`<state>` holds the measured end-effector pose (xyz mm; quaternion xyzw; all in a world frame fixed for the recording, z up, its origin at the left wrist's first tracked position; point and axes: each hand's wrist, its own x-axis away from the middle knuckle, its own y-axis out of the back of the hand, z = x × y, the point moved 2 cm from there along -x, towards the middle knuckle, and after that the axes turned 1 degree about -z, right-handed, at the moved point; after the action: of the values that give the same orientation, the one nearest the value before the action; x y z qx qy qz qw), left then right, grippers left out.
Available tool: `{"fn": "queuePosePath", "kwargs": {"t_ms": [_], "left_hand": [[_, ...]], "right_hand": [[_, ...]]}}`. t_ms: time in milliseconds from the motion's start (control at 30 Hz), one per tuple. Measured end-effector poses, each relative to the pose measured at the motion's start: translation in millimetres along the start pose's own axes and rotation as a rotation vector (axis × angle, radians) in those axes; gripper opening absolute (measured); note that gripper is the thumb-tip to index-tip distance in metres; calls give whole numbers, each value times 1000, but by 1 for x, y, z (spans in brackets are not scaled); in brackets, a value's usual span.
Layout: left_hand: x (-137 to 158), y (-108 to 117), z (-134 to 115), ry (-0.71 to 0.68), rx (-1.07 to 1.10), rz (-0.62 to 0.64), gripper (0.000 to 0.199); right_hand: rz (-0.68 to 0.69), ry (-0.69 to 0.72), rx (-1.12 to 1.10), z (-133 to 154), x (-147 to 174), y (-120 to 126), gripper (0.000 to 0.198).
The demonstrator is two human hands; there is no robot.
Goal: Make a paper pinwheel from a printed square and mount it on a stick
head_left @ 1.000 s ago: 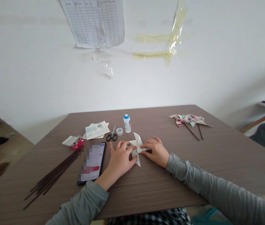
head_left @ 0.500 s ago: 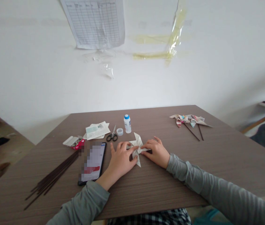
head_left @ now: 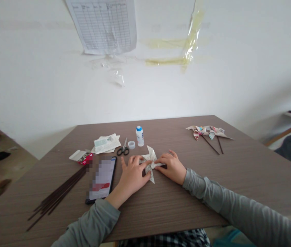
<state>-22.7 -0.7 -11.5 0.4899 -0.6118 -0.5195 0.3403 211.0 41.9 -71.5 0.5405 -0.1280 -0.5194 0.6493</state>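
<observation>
A pinwheel (head_left: 150,151) folded from printed paper lies on the brown table, its pointed blades spread out. My left hand (head_left: 133,173) grips it from the left, with the fingers bent over its left blade and near its centre. From the right, my right hand (head_left: 171,167) pinches the right-hand blade close to the middle. Both hands partly cover the paper. Just beyond stand a white glue bottle (head_left: 140,136) with a blue cap and a small clear round cap (head_left: 131,144). Black-handled scissors (head_left: 123,148) rest to the left of these.
On the left lie a phone (head_left: 103,180), a bundle of thin dark sticks (head_left: 58,192), an opened red-and-white box (head_left: 81,156) and printed paper pieces (head_left: 106,143). Two pinwheels on sticks (head_left: 208,132) lie at the back right. A white wall (head_left: 161,99) rises behind the table (head_left: 238,171).
</observation>
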Motion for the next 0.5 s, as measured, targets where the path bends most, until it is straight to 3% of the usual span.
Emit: {"fn": "queuePosePath", "kwargs": {"t_ms": [500], "left_hand": [[1, -2, 0, 7, 7, -49, 49]], "right_hand": [[-36, 12, -2, -1, 1, 0, 14]]}}
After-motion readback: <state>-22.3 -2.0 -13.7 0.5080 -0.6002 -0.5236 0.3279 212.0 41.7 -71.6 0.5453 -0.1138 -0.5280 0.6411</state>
